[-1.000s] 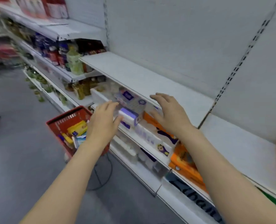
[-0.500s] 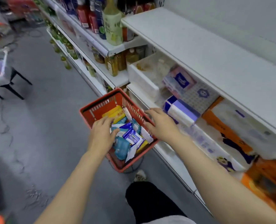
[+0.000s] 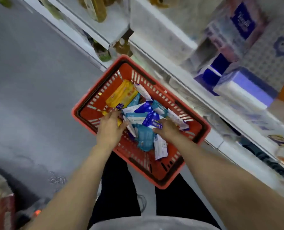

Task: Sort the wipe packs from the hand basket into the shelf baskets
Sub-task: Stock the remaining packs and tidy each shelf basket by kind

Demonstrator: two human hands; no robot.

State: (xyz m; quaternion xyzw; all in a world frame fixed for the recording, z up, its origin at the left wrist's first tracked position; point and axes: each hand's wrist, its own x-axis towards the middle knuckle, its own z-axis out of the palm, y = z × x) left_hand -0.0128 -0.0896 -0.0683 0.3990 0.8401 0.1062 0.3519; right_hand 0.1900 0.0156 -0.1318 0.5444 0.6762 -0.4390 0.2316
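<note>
Wipe packs (image 3: 146, 117) in red basket (image 3: 196, 138)

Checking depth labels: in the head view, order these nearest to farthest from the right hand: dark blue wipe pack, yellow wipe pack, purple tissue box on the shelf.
1. Dark blue wipe pack: right at the fingertips of the right hand, mid-basket.
2. Yellow wipe pack: far-left corner of the red hand basket.
3. Purple tissue box: up on the shelf, top right.
</note>
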